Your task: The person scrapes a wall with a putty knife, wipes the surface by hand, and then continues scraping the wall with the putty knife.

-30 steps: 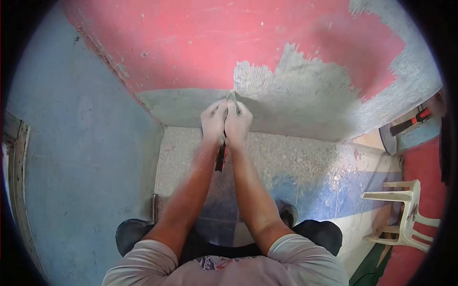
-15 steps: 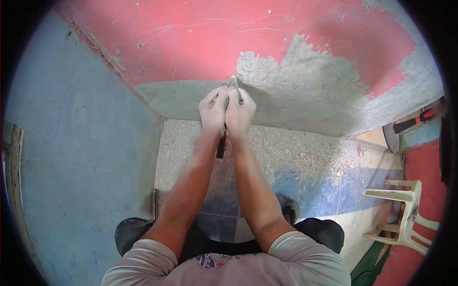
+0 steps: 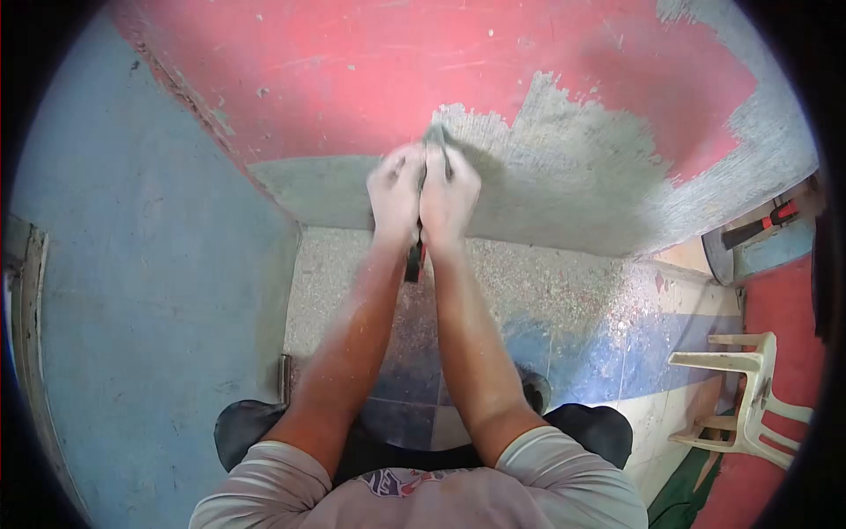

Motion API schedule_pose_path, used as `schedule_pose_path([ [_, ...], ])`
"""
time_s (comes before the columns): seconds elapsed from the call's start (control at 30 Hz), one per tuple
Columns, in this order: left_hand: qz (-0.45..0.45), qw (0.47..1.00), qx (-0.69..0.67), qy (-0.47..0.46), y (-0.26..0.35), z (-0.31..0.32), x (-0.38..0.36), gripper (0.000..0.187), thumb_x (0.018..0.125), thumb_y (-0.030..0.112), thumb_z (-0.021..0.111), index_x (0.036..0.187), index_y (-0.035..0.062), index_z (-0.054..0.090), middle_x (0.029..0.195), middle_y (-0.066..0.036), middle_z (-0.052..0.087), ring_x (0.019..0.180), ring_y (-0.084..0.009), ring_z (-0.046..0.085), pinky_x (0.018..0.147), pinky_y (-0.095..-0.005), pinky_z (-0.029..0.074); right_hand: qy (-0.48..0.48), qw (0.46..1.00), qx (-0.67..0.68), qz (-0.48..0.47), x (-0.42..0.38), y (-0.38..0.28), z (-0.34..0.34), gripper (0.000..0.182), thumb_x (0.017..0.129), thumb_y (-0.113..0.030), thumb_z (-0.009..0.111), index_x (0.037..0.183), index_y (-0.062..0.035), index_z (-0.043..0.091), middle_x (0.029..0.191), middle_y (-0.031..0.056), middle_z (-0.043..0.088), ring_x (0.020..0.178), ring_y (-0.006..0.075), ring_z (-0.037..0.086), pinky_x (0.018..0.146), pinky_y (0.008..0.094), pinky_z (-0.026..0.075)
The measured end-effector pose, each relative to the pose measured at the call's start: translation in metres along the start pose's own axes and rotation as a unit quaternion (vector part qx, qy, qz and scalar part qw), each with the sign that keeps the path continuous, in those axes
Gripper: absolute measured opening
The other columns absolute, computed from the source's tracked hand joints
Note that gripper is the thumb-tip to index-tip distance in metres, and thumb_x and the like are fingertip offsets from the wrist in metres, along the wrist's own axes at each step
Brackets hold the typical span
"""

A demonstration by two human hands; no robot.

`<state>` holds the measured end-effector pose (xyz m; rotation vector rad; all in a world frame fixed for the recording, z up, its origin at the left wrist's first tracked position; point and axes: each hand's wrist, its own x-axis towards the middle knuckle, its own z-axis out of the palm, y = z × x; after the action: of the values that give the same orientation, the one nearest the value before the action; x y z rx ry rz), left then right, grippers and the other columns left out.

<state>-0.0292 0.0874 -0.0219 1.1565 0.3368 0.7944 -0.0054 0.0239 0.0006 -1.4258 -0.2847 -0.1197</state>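
Both of my hands are wrapped round one paint scraper (image 3: 436, 134), whose blade is against the wall where pink paint meets bare grey plaster. My left hand (image 3: 397, 194) closes on it from the left side and my right hand (image 3: 448, 196) from the right, the two pressed together and dusted white. Below my wrists sticks out the dark and red end of its handle. Pink paint (image 3: 335, 97) covers the wall above and to the left of the blade. Rough grey plaster (image 3: 573, 150) shows to the right.
A blue wall (image 3: 159, 264) stands close on my left. Paint flakes and dust cover the tiled floor (image 3: 502, 273). On the right are a cream plastic chair (image 3: 749, 397) and a tool with a black and red handle (image 3: 762, 225).
My hands and the scraper have shifted slightly up and right along the wall, the blade now at the ragged paint edge. The grip stays the same.
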Motion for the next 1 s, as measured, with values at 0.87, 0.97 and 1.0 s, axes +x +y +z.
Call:
schedule_pose_path([
  [0.87,-0.032,0.998,-0.045,0.004,0.036,0.009,0.013,0.023,0.100,0.012,0.066,0.114,-0.0049,0.074,0.106,-0.006,0.073,0.096,-0.0125,0.065,0.087,-0.0281,0.053,-0.003,0.999,0.050,0.010,0.011,-0.027,0.017,0.028,0.102,-0.018,0.059,0.097,0.0073,0.068,0.080,0.0066,0.066,0.077,0.0111,0.055,0.072,0.0326,0.049],
  [0.97,-0.007,1.000,0.000,0.008,0.005,-0.003,0.004,0.022,0.101,0.011,0.065,0.114,-0.0048,0.074,0.106,-0.006,0.073,0.098,-0.0122,0.064,0.087,-0.0281,0.053,0.018,0.999,-0.012,-0.035,0.003,0.010,0.011,0.028,0.102,-0.018,0.059,0.096,0.0076,0.068,0.080,0.0066,0.066,0.077,0.0113,0.056,0.072,0.0321,0.049],
  [1.0,0.039,0.994,0.099,0.009,-0.015,-0.015,0.003,0.021,0.101,0.011,0.065,0.112,-0.0049,0.074,0.106,-0.006,0.073,0.099,-0.0122,0.064,0.089,-0.0279,0.052,0.010,0.999,-0.032,0.003,-0.006,0.021,0.006,0.029,0.102,-0.019,0.060,0.098,0.0081,0.068,0.081,0.0076,0.066,0.078,0.0118,0.056,0.073,0.0321,0.049],
])
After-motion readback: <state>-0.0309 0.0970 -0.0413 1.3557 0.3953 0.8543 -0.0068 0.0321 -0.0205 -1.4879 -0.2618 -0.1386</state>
